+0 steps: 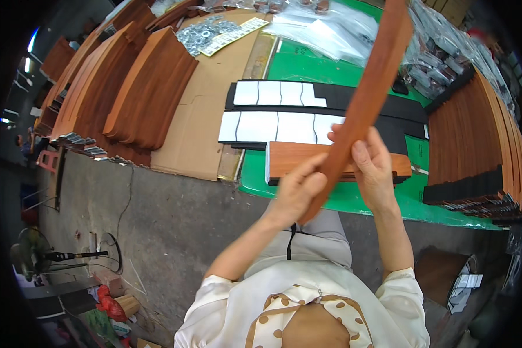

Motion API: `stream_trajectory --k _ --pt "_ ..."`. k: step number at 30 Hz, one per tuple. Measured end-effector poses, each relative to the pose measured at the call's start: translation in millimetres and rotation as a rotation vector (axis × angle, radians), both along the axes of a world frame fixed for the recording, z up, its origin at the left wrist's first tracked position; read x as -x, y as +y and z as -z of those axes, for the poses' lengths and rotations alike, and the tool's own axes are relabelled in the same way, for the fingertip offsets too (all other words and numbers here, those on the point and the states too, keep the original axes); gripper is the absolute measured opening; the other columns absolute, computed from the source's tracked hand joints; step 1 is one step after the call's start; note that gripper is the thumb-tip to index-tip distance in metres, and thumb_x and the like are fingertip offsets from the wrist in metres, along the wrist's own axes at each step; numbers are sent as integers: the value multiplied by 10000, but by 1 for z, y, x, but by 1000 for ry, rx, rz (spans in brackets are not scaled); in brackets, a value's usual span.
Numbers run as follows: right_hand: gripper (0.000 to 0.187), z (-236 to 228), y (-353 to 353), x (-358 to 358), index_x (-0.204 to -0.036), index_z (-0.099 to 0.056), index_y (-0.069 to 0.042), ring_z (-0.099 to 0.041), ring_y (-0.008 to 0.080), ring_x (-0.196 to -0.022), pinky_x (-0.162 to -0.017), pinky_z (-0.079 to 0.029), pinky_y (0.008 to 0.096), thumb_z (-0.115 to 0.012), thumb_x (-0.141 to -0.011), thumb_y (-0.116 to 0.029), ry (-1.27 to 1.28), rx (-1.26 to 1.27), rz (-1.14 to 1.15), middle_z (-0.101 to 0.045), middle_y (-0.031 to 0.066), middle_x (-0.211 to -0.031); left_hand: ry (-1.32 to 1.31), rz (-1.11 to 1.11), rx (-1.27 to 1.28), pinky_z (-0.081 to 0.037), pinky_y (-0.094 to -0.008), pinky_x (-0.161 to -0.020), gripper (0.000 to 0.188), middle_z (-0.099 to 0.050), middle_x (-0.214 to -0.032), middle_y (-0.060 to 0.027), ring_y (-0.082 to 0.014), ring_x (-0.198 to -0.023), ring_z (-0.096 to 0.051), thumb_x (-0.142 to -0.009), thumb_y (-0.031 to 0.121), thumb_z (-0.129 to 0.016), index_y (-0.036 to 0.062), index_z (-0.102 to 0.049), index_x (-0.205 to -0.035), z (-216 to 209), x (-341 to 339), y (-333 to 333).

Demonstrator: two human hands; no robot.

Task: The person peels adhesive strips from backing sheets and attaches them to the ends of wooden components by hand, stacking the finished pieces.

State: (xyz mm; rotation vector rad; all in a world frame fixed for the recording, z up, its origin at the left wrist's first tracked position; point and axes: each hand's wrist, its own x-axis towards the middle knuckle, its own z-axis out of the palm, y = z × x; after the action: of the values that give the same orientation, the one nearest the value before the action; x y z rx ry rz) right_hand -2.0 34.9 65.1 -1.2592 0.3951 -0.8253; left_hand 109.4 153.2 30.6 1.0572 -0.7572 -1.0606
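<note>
Well left of the raised wood-grain board (362, 101), we see curved brown boards in an upright stack (151, 90), its edges lined up; any piece coming off it deserves the same care, lifted clear rather than dragged across its neighbour. Farther off than the raised board and to its left lie loose silver washers (206, 36), best kept away from a finished face, since they could scratch it.

Just left of the raised board, black strips (229, 97) carry white sheets (275, 93) on the green-topped table (258, 177). A reddish-brown board (293, 158) lies beyond the raised one's lower end and, in our view, is partly crossed by it; we would leave enough clearance to keep the two from knocking together.

Our left hand (298, 190) is closed on the raised board near its lower end, thumb on the near side. The board slants up and away to the right, held between both hands above the table's near edge. Our right hand (374, 168) grips it higher up, thumb along its right edge; a light, even pinch should steady the long free end.

Right of the raised board stands another boards stack (467, 133), so we should turn that far end slowly.
</note>
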Motion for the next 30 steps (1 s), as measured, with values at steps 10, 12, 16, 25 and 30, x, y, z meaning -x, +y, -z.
stream_trajectory --k 10,12,16,25,30 --pt "283 -5 -53 83 -1110 -572 -7 -588 199 -866 -784 -465 321 -617 -837 -65 666 913 136 -619 90 -940 -521 -569 56 -318 -378 -1042 503 -506 -1277 -135 -228 -1214 -450 -918 232 -529 15 -392 -1351 31 -56 16" --pt "284 12 -57 81 -1026 -594 -54 -562 271 -783 -702 -445 382 -643 -750 -3 745 1162 108 -592 71 -838 -794 -482 60 -338 -379 -1023 598 -516 -1266 -153 -246 -1195 -475 -899 302 -584 4 -368 -1370 32 -69 16" --pt "260 33 -67 76 -1011 -600 -65 -576 248 -804 -702 -433 356 -649 -758 -30 790 1251 80 -616 69 -877 -975 -259 -59 -420 -316 -925 452 -576 -1165 -145 -234 -1079 -553 -848 174 -653 -30 -521 -1229 29 -70 8" --pt "404 2 -108 61 -1209 -531 0 -554 325 -1057 -915 -427 346 -587 -811 -40 670 977 -49 -577 165 -1124 -576 -147 -18 -430 -318 -914 300 -627 -1099 -112 -185 -1038 -568 -884 126 -589 -36 -576 -1136 38 -123 -6" --pt "170 23 -169 -19 -985 -612 -20 -601 324 -891 -769 -483 383 -602 -828 -87 776 1221 -122 -610 141 -942 -1127 32 134 -460 -362 -885 239 -635 -1089 -129 -298 -1024 -593 -818 48 -622 35 -642 -1056 42 -161 -98"
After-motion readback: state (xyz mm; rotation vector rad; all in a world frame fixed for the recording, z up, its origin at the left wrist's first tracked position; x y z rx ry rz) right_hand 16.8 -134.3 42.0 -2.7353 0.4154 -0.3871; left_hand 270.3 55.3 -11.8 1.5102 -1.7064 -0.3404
